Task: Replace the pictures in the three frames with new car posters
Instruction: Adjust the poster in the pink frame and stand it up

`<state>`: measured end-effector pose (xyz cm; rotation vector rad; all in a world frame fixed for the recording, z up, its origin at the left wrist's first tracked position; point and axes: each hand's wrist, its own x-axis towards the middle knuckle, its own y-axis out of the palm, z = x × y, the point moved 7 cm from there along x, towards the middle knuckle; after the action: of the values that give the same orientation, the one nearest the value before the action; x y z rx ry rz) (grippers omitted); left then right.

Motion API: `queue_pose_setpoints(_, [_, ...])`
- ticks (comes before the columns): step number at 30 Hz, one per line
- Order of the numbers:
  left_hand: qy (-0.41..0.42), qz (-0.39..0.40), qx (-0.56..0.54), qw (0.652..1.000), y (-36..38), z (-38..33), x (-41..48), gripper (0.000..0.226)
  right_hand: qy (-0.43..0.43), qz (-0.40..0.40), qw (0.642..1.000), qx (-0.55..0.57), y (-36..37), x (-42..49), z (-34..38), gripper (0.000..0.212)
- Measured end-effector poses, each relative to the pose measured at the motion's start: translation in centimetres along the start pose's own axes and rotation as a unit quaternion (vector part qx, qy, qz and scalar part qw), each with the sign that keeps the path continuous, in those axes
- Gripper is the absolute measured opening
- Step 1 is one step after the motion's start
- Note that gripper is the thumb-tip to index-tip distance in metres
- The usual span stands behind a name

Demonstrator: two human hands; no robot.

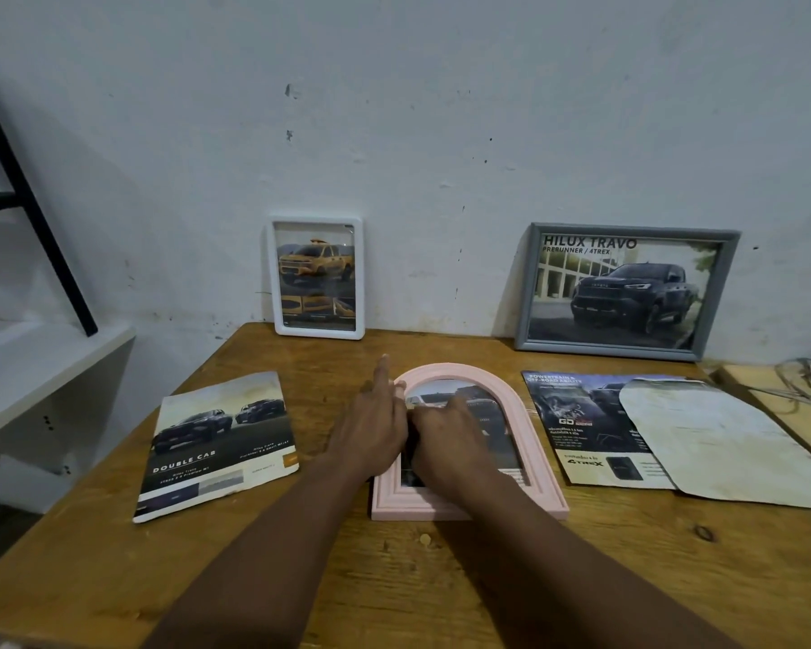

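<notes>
A pink arched frame (530, 442) lies flat on the wooden table (394, 592) in front of me, with a car picture inside. My left hand (371, 423) rests on the frame's left edge, its index finger straight and pointing away. My right hand (445, 437) lies on the picture inside the frame, fingers bent; what they do underneath is hidden. A white frame (317, 277) with a yellow pickup picture leans on the wall at the back. A grey frame (626, 291) with a dark pickup poster leans to its right.
A "Double Cab" car poster (216, 445) lies on the table to the left. Another car poster (591, 428) lies to the right, partly under an arch-cut sheet (722, 442). A white shelf (43, 367) and a black bar stand left; cables lie at far right.
</notes>
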<state>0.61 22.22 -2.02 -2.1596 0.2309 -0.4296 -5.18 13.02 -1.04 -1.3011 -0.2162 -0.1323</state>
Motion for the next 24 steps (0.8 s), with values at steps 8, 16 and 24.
queue_pose_setpoints(8, [0.016,-0.002,-0.01,1.0,0.3,0.4,0.3,0.061,-0.021,0.064,0.995,-0.072,-3.3,-2.8,-3.9,0.036])
queue_pose_setpoints(16, [0.008,-0.02,-0.006,1.0,0.4,0.2,0.2,0.061,0.146,0.02,0.986,-0.077,-2.2,-3.7,-0.4,0.024])
queue_pose_setpoints(24, [-0.004,-0.018,-0.018,1.0,0.3,0.6,0.4,0.059,0.017,0.105,0.991,0.085,-0.7,-3.6,-1.2,0.032])
